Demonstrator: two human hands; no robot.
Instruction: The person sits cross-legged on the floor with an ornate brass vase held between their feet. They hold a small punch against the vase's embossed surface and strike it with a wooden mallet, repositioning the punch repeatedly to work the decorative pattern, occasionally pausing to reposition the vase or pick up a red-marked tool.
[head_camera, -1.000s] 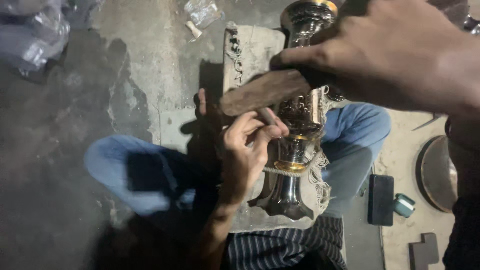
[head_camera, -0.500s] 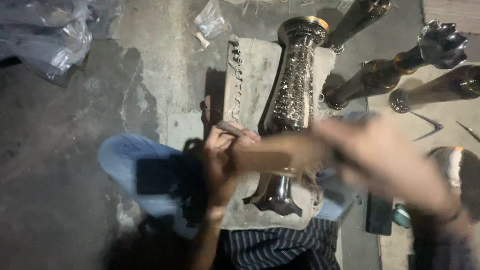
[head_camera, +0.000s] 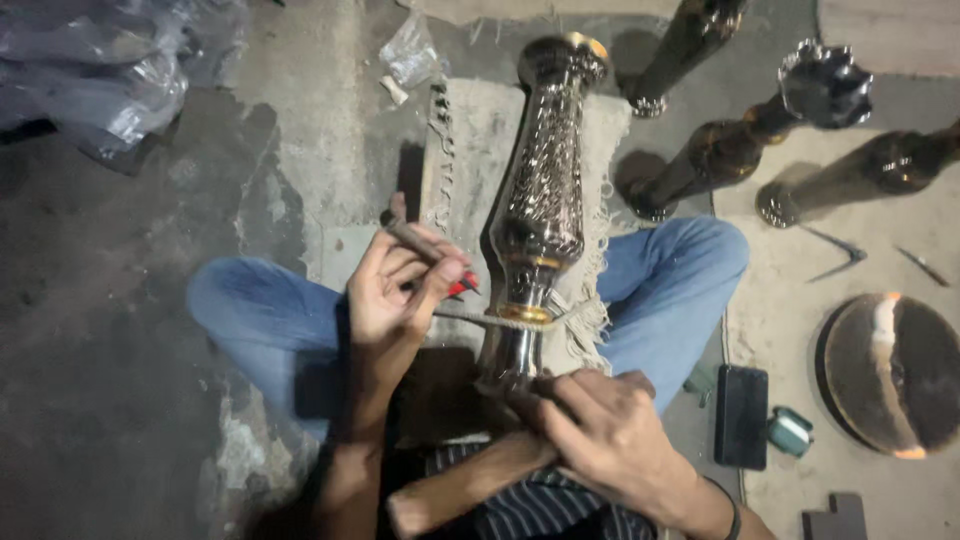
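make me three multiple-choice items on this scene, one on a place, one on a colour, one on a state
1. Where does the ornate metal vase lie?
A. on a fringed mat over the lap
B. on a shelf
C. in a box

2. What colour are the trousers?
A. red
B. blue
C. white

3. What does the left hand hold?
A. nothing
B. a phone
C. a thin chisel

A: the vase rests on the mat between the knees.
B: both knees are blue denim.
C: its fingers pinch the chisel; the right hand grips a wooden mallet.
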